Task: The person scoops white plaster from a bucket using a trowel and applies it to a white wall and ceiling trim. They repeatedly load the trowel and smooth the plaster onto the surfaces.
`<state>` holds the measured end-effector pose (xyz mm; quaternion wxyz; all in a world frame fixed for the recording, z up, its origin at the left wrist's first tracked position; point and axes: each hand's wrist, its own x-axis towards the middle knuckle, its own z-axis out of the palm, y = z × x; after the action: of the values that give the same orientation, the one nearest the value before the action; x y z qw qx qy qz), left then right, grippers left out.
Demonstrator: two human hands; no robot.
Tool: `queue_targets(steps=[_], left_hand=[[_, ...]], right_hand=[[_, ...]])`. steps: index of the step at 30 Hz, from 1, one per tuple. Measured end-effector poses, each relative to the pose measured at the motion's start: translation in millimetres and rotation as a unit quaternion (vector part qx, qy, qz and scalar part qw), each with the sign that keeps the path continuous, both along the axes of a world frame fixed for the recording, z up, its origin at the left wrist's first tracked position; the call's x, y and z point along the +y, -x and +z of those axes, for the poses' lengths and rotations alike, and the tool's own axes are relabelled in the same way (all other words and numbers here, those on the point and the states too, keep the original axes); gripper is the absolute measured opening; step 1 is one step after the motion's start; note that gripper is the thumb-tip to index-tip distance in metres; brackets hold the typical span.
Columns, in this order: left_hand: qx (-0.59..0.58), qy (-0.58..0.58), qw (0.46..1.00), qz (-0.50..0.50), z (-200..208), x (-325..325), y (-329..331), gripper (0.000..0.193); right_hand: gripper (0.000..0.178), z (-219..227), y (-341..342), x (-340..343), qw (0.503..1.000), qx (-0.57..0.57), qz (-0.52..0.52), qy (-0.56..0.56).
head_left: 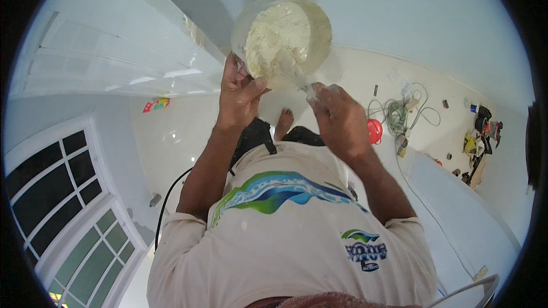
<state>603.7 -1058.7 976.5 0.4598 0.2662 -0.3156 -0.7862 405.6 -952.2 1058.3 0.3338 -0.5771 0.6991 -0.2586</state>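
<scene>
In front of me, at the top of the view, a round pale tub (323, 31) is tilted so that its mouth shows. Thick cream-coloured paste (277, 31) coats its inside. My left hand (240, 94) is closed on the tub's lower left side, thumb toward the rim. From the right, my right hand (341, 117) grips a paste-smeared tool that looks like a putty knife (295, 74). Its blade reaches into the paste at the tub's near edge. Paste covers much of the tool, so its exact shape is hard to make out.
A coiled cable (395, 117) and a red round container (374, 131) are on the floor to the right. Farther right lies a pile of bags and tools (482, 137). A colourful packet (156, 105) lies at left, beyond a white-framed window (57, 165). A pale wall (399, 5) stands ahead.
</scene>
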Motion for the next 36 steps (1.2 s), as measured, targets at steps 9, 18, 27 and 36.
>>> queue_targets(steps=[9,18,27,36], left_hand=[[-0.041,-0.011,0.998,0.039,-4,-9,7,0.077],[0.082,0.010,0.996,0.020,4,-8,21,0.076],[0.012,0.069,0.997,0.008,-7,-13,6,0.075],[-0.044,0.016,0.998,-0.051,12,-11,9,0.058]], right_hand=[[0.038,-4,7,29,0.951,0.244,0.156,0.108],[0.033,-30,-20,18,0.911,-0.338,-0.165,-0.169],[0.024,10,12,39,0.996,0.074,-0.047,0.015],[0.028,44,41,-15,0.993,0.032,0.095,-0.057]])
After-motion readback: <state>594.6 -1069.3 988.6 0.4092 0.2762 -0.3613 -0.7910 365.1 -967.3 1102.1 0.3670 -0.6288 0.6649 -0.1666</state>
